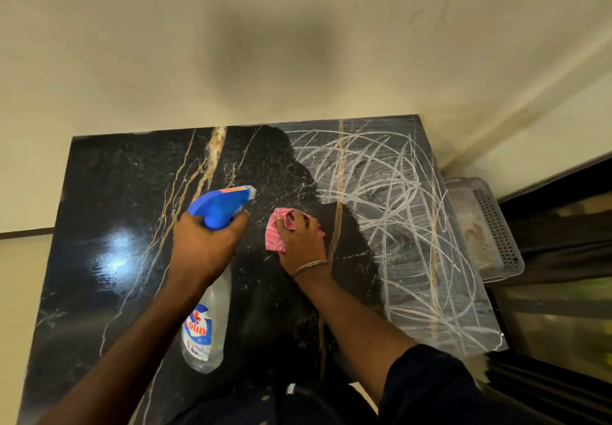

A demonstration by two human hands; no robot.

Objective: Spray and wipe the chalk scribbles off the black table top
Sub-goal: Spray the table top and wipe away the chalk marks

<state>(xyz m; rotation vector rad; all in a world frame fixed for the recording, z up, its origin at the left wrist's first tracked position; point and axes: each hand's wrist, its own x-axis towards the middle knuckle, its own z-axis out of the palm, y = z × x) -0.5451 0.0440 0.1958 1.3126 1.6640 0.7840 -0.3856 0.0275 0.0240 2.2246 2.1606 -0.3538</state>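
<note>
Cream-painted wall [298, 44] fills the upper half of the view, with a blurred dark shadow across its middle. Below it lies the black marble table top [109, 193] with gold veins, its near edge cut off by the bottom of the frame and by the person's dark clothing. White chalk scribbles [397, 199] cover the right part of the slab, right up to its right and far edges; the left and middle parts are dark and glossy, with a bright glare patch at the left. Beside the right edge stands a grey perforated plastic basket [496, 226]; its contents are too blurred to name. Further right, a dark glassy surface is hard to make out.

The left hand [203, 242] grips the neck of a clear plastic spray bottle [207, 322] just under its blue trigger head, fingers wrapped round it, nozzle pointing towards the far edge. The wrist hides the upper part of the bottle; whether its base touches the table cannot be told.

The right hand [303, 242], just beside the left but apart from it, holds a pink striped cloth [275, 234] down on the table, fingers bent into the bunched fabric, at the border between the dark area and the chalk. A thin metal bangle [309, 267] circles that wrist, and a dark sleeve [430, 388] covers the upper arm.
</note>
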